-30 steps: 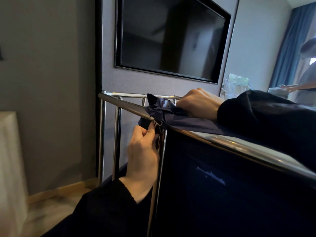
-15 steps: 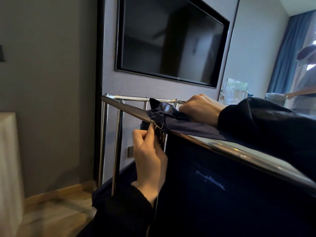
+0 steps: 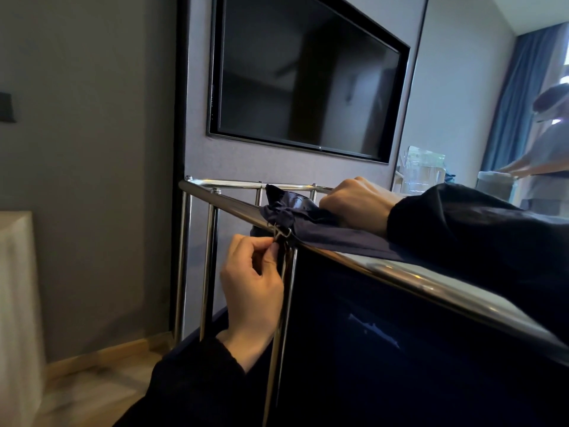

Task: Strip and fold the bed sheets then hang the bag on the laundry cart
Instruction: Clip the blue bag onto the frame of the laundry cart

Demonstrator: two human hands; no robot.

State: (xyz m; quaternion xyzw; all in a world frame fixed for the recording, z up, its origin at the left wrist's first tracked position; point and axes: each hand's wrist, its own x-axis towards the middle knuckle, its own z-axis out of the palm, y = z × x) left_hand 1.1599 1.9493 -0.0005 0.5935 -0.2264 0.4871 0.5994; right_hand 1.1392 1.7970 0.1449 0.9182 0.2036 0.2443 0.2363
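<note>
1. The bag (image 3: 291, 208) is draped over the top rail of the laundry cart (image 3: 228, 204) at centre, its bunched corner gripped by the curled fingers of the right hand (image 3: 357, 201).
2. The metal hook (image 3: 283, 233), at the bunch's 7 o'clock, is pinched by the left hand (image 3: 251, 283).
3. Cloth should be kept taut so the hook gets seated fully.
4. A TV (image 3: 308, 78) is mounted at 12 o'clock and another person (image 3: 546, 155) is seen at 3. The hook is crowded by an upright post (image 3: 276, 365).
</note>
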